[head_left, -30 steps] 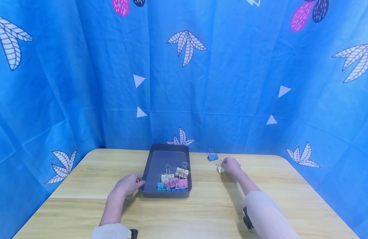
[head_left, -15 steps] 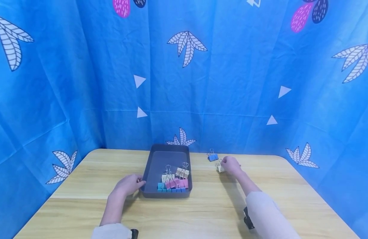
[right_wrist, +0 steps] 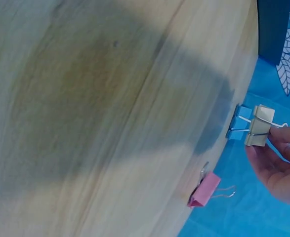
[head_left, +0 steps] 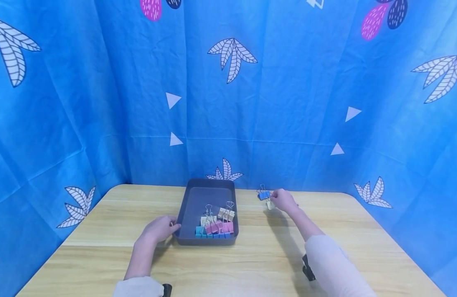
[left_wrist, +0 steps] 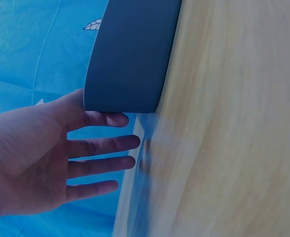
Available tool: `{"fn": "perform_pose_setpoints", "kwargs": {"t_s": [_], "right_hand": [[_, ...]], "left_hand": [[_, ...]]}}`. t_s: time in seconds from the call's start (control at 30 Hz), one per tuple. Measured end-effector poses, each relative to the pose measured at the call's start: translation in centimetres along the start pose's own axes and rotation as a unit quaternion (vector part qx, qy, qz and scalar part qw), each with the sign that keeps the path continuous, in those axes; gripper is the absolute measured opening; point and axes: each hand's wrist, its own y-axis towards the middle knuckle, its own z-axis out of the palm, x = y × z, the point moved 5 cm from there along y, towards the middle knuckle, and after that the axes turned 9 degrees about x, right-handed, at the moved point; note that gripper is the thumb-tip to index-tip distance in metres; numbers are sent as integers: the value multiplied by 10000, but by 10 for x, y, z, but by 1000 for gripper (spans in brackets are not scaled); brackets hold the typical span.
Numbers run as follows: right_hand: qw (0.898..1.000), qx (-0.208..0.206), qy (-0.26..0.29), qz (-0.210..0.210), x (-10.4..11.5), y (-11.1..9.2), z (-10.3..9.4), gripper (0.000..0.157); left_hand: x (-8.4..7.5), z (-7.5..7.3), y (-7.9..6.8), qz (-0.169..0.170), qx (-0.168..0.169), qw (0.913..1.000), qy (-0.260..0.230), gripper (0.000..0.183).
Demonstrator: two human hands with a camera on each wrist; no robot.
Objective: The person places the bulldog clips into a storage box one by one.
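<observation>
My right hand pinches a cream binder clip by its wire handle, above the back part of the table. Just behind that clip in the right wrist view stands a blue binder clip, also visible in the head view beside my fingertips. A pink binder clip lies near my right hand; the head view hides it. My left hand holds the left rim of a dark grey tray near its front corner, thumb over the rim. Its other fingers extend straight outside the wall.
Several binder clips, with pink, teal and cream ones among them, are heaped in the tray's front right part. The wooden table ends at a blue patterned curtain behind and at both sides.
My right hand has shifted slightly left and away from me with the cream binder clip, toward the blue one. My left hand and the tray stay where they were.
</observation>
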Motion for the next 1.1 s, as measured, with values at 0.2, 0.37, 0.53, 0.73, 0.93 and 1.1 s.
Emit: {"fn": "perform_pose_setpoints", "kwargs": {"t_s": [0.2, 0.37, 0.53, 0.73, 0.93, 1.1], "right_hand": [[10000, 36, -18, -74, 11, -1, 0, 15], [9998, -31, -144, -152, 22, -2, 0, 16], [9996, -62, -51, -264, 32, -1, 0, 15], [9986, -207, -99, -484, 42, 1, 4, 12], [9963, -324, -255, -747, 58, 1, 7, 11], [9966, -294, -149, -757, 70, 2, 11, 13]], "left_hand": [[0, 1, 0, -4, 4, 10000, -40, 26], [-1, 1, 0, -14, 19, 10000, 17, 29], [-1, -1, -1, -24, 22, 10000, 45, 32], [-1, 0, 0, -39, 20, 10000, 43, 32], [-1, 0, 0, -55, 48, 10000, 26, 33], [-1, -1, 0, 6, 20, 10000, 58, 31]]}}
